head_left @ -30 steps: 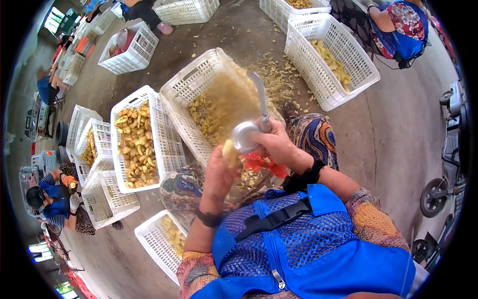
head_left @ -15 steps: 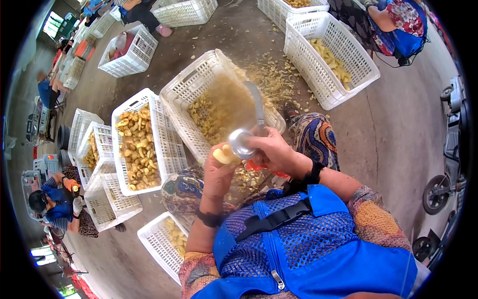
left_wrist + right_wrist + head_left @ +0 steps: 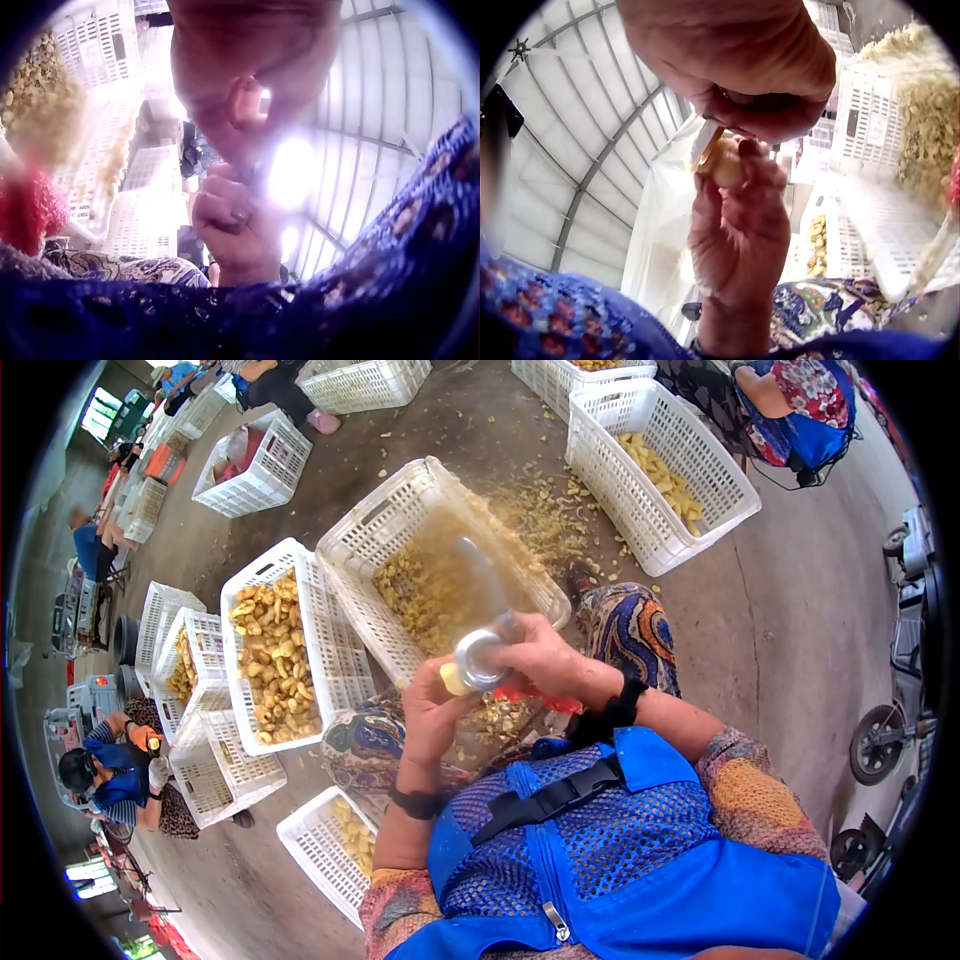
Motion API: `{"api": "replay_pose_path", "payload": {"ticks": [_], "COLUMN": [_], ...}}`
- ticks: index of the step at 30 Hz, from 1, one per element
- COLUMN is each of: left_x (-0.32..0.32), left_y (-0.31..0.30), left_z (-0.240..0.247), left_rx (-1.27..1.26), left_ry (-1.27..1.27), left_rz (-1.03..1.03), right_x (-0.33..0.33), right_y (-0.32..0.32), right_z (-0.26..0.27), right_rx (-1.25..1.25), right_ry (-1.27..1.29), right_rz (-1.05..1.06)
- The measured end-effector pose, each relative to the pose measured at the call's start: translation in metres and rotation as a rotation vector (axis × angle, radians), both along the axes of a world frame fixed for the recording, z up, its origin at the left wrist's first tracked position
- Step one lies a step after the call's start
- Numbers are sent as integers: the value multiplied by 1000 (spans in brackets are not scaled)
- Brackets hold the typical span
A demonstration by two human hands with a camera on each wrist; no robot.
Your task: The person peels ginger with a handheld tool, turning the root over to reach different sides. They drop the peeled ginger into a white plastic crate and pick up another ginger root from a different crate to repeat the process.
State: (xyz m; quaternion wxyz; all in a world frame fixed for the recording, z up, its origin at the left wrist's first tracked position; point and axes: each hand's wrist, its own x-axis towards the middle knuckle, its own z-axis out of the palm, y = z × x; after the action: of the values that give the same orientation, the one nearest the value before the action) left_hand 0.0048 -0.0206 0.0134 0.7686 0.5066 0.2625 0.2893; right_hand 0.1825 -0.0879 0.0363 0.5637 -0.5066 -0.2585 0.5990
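My left hand (image 3: 428,710) holds a pale yellow piece of ginger (image 3: 453,679) between thumb and fingers. In the right wrist view the peeled ginger (image 3: 726,169) shows round and smooth at the fingertips. My right hand (image 3: 545,660) grips a shiny metal tool (image 3: 480,660) with a round, cup-like head and a long curved handle, blurred in the head view. The tool's head sits right at the ginger. Both hands are over the near end of a white crate (image 3: 372,510) of peelings. Glare hides the work in the left wrist view.
A white crate (image 3: 237,660) of unpeeled ginger stands to the left. Peeled ginger (image 3: 660,485) lies in a crate at upper right, and more (image 3: 352,835) fills one at lower left. Red material (image 3: 545,695) is below my right hand. Other people sit around.
Both hands have shifted slightly left. The ginger has been turned in my left hand, and the tool's head has come from beside it to against its end. The handle has swung left.
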Motion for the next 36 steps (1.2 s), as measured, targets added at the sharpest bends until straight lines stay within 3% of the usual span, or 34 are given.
{"api": "replay_pose_path", "payload": {"ticks": [2, 5, 6, 10, 11, 12, 14, 15, 18, 25, 28, 31, 36], "left_x": [-5, -2, 1, 2, -4, -11, -21, -22, -14, -12, -10, -4, -2], "left_y": [1, 4, 5, 10, 11, 11, 7, 7, 9, 9, 6, 3, 2], "left_z": [2, -4, 1, 8, 3, 3, -2, 1, 5, 0, -6, 5, 5], "left_rx": [9, -190, -249, -241, -134, -207, -210, -373, -387, -508, -342, -326, -232], "left_ry": [68, 80, 66, 83, 126, 99, 69, -45, -126, -247, -108, -132, -52], "left_rz": [-58, -186, -231, -379, -464, -515, -504, -448, -304, -278, -190, -111, -90], "right_x": [12, 28, 31, 46, 56, 72, 105, 108, 79, 26, 15, 6, -4], "right_y": [1, 2, 2, -3, -3, -3, -8, -11, -6, -15, -15, -12, -7], "right_z": [11, 11, 26, 43, 38, 30, 36, 47, 37, 29, 23, 28, 10], "right_rx": [-46, 229, 116, 70, 93, 117, 125, 131, 132, 104, 30, -45, 34], "right_ry": [-200, -823, -869, -854, -922, -987, -579, -296, -58, -120, -173, -68, -43], "right_rz": [83, 118, 175, 287, 146, 4, -216, -308, -414, -132, -40, -7, -45]}}
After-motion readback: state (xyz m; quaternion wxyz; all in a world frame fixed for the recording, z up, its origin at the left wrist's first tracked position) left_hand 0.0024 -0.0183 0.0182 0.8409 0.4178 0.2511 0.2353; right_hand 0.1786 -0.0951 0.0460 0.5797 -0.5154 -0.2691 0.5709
